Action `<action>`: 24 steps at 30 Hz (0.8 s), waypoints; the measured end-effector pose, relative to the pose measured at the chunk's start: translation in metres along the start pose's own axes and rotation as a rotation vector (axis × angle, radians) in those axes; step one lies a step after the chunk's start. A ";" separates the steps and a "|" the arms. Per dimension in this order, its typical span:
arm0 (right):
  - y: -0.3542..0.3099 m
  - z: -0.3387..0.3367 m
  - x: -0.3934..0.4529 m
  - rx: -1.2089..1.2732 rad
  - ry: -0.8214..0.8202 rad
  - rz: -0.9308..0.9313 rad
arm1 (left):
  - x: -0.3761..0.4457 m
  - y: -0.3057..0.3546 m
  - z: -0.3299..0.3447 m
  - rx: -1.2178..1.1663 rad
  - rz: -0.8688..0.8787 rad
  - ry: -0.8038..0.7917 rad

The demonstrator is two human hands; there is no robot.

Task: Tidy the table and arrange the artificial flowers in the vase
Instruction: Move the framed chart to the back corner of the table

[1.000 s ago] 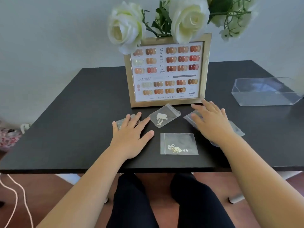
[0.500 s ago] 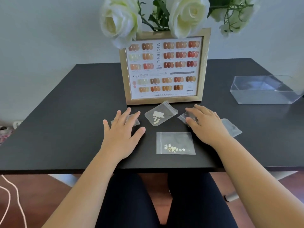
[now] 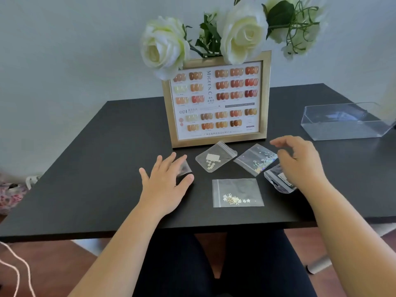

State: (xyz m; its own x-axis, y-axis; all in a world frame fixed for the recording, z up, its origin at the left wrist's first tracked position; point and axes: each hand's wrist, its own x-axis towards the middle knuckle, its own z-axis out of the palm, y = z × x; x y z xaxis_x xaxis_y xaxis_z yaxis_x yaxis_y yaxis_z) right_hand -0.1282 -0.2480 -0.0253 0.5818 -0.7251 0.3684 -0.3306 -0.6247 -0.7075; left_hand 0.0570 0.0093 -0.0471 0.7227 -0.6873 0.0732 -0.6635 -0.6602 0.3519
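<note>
White artificial roses [image 3: 165,46] and green leaves rise behind a gold picture frame [image 3: 216,99] showing nail colour samples; the vase is hidden behind it. Several small clear zip bags lie on the black table [image 3: 96,168]: one with a white card [image 3: 216,156], one with glitter flakes [image 3: 256,158], one with tiny white flowers [image 3: 237,192]. My left hand [image 3: 165,185] lies flat, fingertips on a small bag [image 3: 185,168]. My right hand [image 3: 300,163] hovers with curled, spread fingers above a dark-filled bag [image 3: 276,179].
A clear plastic box [image 3: 347,123] stands at the table's far right. A white cord [image 3: 12,260] trails over the wooden floor at the lower left. A floral-patterned item [image 3: 10,196] lies on the floor left of the table.
My right hand has lifted off the bags and shifted right, uncovering the glitter bag and the dark-filled one. My left hand stays on the small bag.
</note>
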 end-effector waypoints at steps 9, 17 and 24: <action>0.004 0.000 0.040 -0.032 -0.074 0.090 | 0.002 -0.004 -0.004 -0.109 0.032 0.035; -0.012 0.023 0.103 0.421 -0.165 0.432 | 0.055 -0.007 -0.030 -0.788 -0.227 0.076; -0.003 0.026 0.108 0.425 -0.176 0.423 | 0.085 0.004 -0.028 -0.995 -0.079 0.004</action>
State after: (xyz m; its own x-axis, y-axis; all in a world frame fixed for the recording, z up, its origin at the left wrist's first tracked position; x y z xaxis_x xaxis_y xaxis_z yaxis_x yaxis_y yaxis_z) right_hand -0.0453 -0.3169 0.0010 0.5910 -0.8031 -0.0760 -0.2561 -0.0974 -0.9617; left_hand 0.1214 -0.0433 -0.0135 0.7594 -0.6503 0.0180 -0.1505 -0.1486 0.9774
